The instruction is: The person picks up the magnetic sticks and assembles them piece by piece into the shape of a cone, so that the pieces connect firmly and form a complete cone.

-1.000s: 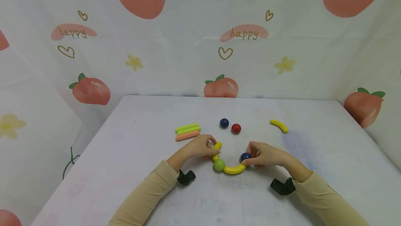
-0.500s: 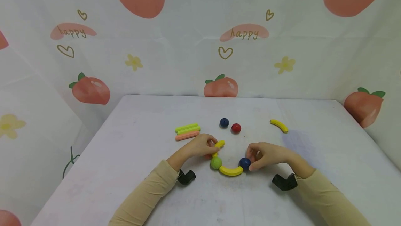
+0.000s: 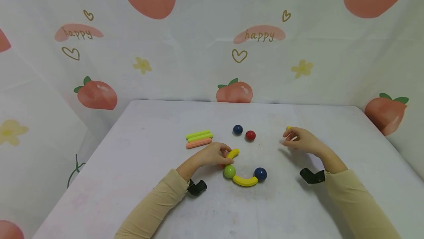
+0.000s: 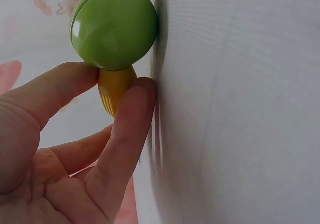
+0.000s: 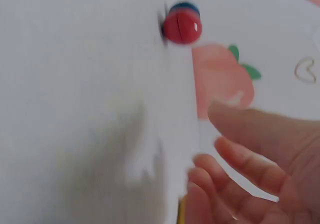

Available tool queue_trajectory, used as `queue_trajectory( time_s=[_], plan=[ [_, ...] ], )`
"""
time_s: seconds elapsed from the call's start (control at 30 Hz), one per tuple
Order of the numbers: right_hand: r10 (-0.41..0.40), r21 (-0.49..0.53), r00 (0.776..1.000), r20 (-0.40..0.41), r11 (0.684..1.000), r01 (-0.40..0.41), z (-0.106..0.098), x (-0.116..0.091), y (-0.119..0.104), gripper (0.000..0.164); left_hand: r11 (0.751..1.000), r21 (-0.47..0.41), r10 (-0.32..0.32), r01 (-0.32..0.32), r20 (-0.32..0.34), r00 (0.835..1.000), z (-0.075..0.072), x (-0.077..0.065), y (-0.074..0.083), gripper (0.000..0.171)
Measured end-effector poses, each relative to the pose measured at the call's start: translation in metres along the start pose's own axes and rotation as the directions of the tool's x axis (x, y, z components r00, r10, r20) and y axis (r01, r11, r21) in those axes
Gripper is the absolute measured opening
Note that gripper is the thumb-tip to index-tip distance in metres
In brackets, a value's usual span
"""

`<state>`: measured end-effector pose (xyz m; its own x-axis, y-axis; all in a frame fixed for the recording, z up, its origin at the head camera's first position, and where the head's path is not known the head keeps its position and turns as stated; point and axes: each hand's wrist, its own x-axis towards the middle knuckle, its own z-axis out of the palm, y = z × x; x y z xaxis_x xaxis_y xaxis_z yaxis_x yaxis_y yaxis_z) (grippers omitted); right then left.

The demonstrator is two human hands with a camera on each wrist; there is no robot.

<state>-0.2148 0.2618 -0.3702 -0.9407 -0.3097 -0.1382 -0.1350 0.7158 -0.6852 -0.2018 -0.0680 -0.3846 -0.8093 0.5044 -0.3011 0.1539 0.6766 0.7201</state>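
My left hand point(image 3: 213, 153) pinches a curved yellow rod point(image 3: 233, 153) between thumb and finger; in the left wrist view the rod point(image 4: 116, 86) meets a green ball point(image 4: 115, 26). From that ball a second curved yellow rod point(image 3: 245, 182) runs to a blue ball point(image 3: 260, 174), making a U-shaped chain on the table. Over at the right, my right hand point(image 3: 303, 141), fingers loosely bent and holding nothing, hovers at a third curved yellow rod point(image 3: 288, 128), mostly hidden behind it. Only a yellow sliver of that rod shows low in the right wrist view.
Beyond the chain lie another blue ball point(image 3: 237, 129) and a red ball point(image 3: 250, 135). Left of them are two straight lime rods point(image 3: 200, 136) and an orange rod point(image 3: 198, 143), side by side. A printed cloth point(image 3: 185, 66) hangs behind the white table point(image 3: 159, 121).
My right hand has let go of the blue ball and moved right and away, to the far yellow rod. The chain has shifted slightly, while my left hand has stayed on its rod.
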Motion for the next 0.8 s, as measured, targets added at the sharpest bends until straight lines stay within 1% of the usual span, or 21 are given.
queue_trajectory(
  time_s=[0.1, 0.2, 0.3, 0.4, 0.43, 0.5, 0.73, 0.8],
  plan=[
    [0.012, -0.037, 0.994, -0.11, 0.999, -0.016, -0.007, 0.0, 0.008, 0.038, 1.0, -0.005, 0.005, -0.005, 0.006, 1.0, -0.001, -0.001, 0.001, 0.046],
    [0.026, -0.041, 0.979, -0.201, 0.999, -0.035, -0.011, 0.002, 0.02, 0.038, 1.0, -0.005, 0.007, -0.007, 0.009, 1.0, -0.001, -0.002, 0.001, 0.046],
    [0.058, -0.036, 0.97, -0.236, 0.997, -0.068, -0.014, 0.002, 0.027, 0.041, 1.0, -0.001, 0.007, -0.007, 0.01, 1.0, -0.001, -0.001, 0.001, 0.046],
    [0.091, -0.056, 0.965, -0.245, 0.993, -0.107, -0.015, 0.002, 0.027, 0.042, 1.0, 0.004, 0.008, -0.009, 0.01, 1.0, -0.001, -0.001, 0.0, 0.046],
    [0.105, -0.063, 0.967, -0.233, 0.99, -0.123, -0.016, 0.001, 0.025, 0.044, 1.0, 0.006, 0.008, -0.008, 0.01, 1.0, -0.001, -0.001, 0.0, 0.046],
    [0.111, -0.073, 0.967, -0.229, 0.989, -0.131, -0.016, 0.002, 0.024, 0.043, 1.0, 0.009, 0.009, -0.009, 0.011, 1.0, -0.002, -0.001, 0.0, 0.046],
    [0.2, -0.031, 0.969, -0.146, 0.978, -0.207, -0.015, 0.008, 0.031, 0.045, 1.0, -0.003, 0.003, -0.002, 0.017, 1.0, -0.002, -0.001, 0.001, 0.046],
    [0.213, -0.022, 0.967, -0.137, 0.976, -0.218, -0.014, 0.01, 0.032, 0.045, 1.0, -0.006, -0.002, 0.002, 0.019, 1.0, -0.001, -0.001, 0.001, 0.046]
  ],
)
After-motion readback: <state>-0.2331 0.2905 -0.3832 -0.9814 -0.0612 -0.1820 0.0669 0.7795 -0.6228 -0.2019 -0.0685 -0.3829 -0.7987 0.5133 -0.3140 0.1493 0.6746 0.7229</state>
